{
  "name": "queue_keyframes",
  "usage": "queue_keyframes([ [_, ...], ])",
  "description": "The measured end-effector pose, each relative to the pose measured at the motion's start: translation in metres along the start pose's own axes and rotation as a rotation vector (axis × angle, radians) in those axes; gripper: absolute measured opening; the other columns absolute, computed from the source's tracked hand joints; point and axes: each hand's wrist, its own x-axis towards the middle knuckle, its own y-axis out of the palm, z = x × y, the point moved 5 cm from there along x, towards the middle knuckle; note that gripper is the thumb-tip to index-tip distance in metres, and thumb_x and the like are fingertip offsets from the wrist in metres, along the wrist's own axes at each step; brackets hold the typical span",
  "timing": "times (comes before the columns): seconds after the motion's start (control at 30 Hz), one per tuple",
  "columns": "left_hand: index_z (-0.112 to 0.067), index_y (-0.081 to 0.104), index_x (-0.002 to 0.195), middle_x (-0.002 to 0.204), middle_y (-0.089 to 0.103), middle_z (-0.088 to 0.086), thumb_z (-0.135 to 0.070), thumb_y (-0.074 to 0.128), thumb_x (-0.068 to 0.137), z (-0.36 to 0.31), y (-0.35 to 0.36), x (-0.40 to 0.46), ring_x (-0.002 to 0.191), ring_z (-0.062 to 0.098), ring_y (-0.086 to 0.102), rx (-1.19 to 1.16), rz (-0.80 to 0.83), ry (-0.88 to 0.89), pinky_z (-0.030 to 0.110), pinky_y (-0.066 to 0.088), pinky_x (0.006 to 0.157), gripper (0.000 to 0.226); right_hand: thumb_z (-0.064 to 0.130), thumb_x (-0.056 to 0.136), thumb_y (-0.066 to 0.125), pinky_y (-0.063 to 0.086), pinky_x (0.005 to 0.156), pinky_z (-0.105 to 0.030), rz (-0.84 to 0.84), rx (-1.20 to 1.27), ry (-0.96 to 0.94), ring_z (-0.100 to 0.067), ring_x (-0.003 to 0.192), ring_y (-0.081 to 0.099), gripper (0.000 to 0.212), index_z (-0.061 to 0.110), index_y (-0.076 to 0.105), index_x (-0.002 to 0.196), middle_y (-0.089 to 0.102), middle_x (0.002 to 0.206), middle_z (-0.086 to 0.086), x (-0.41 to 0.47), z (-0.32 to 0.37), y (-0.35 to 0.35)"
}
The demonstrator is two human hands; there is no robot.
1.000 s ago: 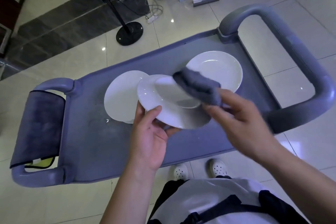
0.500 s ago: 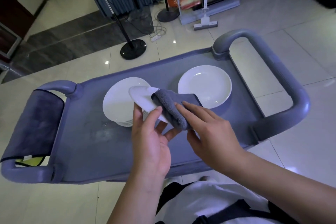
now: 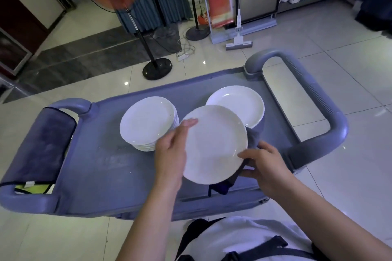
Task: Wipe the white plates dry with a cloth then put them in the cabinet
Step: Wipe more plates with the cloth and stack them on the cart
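1. Far left, a dark cloth [image 3: 40,146] hangs folded over the handle of a grey service cart [image 3: 101,176], seemingly a spare kept within reach.
2. On the cart's flat top, left of centre, stands a stack of white plates [image 3: 148,126], rims neatly aligned. Whether these are the wiped ones or those waiting cannot be told from here.
3. The person's left hand [image 3: 171,152] steadies a single white plate [image 3: 214,144] by its left rim, fingers fairly straight along the edge and fingertips reaching onto its face. The plate is held tilted above the cart, its face turned up toward the person.
4. The right hand [image 3: 263,161] grips the plate's lower right rim, thumb on top. A grey wiping cloth [image 3: 252,137] is bunched beneath the plate against this hand, probably so the underside can be dried while the left hand holds the plate steady.
5. Further right, partly behind the held plate, another white plate [image 3: 239,104] lies alone on the cart top, face up and empty.
6. The cabinet meant for the plates cannot be picked out with confidence from this view.
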Motion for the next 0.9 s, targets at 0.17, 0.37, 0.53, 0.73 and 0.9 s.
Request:
queue_keyframes([
  [0.17, -0.034, 0.052, 0.146, 0.112, 0.073, -0.026, -0.032, 0.068, 0.097, 0.017, -0.038, 0.017, 0.102, -0.011, 0.066, -0.086, 0.043, -0.146, 0.022, 0.049, 0.088, 0.052, -0.012, 0.089, 0.055, 0.059, 0.062, -0.04, 0.044, 0.171, 0.029, -0.031, 0.076, 0.068, 0.024, 0.009, 0.066, 0.094, 0.074, 0.093, -0.013, 0.008, -0.001, -0.011],
  [0.37, -0.039, 0.044, 0.151, 0.149, 0.056, -0.002, -0.01, 0.056, 0.088, 0.024, -0.014, 0.005, 0.129, 0.028, 0.061, -0.341, 0.434, -0.219, 0.057, 0.057, 0.09, 0.07, -0.007, 0.089, 0.057, 0.06, 0.081, -0.05, 0.12, 0.232, 0.075, -0.033, 0.088, 0.063, 0.034, 0.007, 0.065, 0.12, 0.072, 0.109, -0.015, 0.015, -0.002, -0.007],
  [0.53, -0.04, 0.049, 0.145, 0.145, 0.059, -0.001, 0.008, 0.058, 0.082, 0.029, -0.002, 0.003, 0.128, 0.033, 0.061, -0.38, 0.403, -0.196, 0.056, 0.059, 0.078, 0.079, -0.005, 0.09, 0.06, 0.061, 0.078, -0.047, 0.109, 0.226, 0.095, -0.033, 0.093, 0.064, 0.036, 0.006, 0.064, 0.124, 0.072, 0.119, -0.016, 0.017, -0.003, -0.013],
  [0.73, -0.033, 0.054, 0.142, 0.138, 0.062, 0.0, 0.009, 0.059, 0.076, 0.023, 0.004, 0.001, 0.121, 0.029, 0.064, -0.375, 0.35, -0.128, 0.062, 0.059, 0.078, 0.078, 0.016, 0.1, 0.059, 0.061, 0.069, -0.045, -0.071, 0.176, -0.018, -0.031, 0.094, 0.069, 0.02, 0.016, 0.068, 0.117, 0.073, 0.107, -0.011, 0.016, 0.014, -0.03],
  [0.9, -0.036, 0.057, 0.138, 0.134, 0.063, -0.001, 0.006, 0.057, 0.073, 0.013, 0.005, -0.003, 0.112, 0.023, 0.066, -0.313, 0.336, -0.086, 0.058, 0.06, 0.074, 0.077, 0.017, 0.097, 0.061, 0.055, 0.074, -0.04, -0.302, -0.026, -0.385, -0.028, 0.076, 0.062, 0.015, 0.004, 0.064, 0.089, 0.062, 0.096, -0.036, 0.005, 0.057, -0.041],
])
